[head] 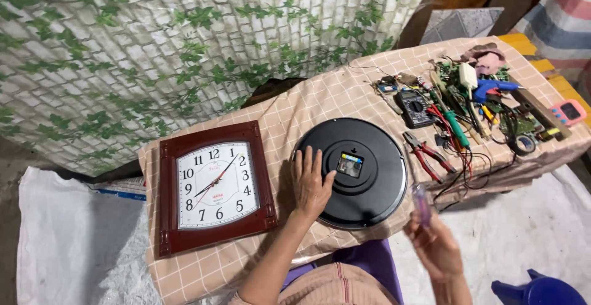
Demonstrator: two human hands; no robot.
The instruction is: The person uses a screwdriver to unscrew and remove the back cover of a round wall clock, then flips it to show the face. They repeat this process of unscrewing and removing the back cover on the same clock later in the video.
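A round black wall clock (375,176) lies face down on the checked tablecloth (320,105), its small square movement (349,164) showing at the middle. My left hand (311,182) rests flat on the clock's left edge, fingers spread. My right hand (434,243) is raised near the table's front edge and holds a small translucent purple tool (422,203), blurred. To the left lies a square wall clock (212,187) with a dark red wooden frame, face up.
Red-handled pliers (428,154), a black multimeter (414,108), a green-handled screwdriver (455,126), a blue glue gun (492,88), circuit boards, wires and a pink timer (569,113) crowd the table's right end. A blue plastic vessel (538,289) stands at bottom right. White sacking covers the floor.
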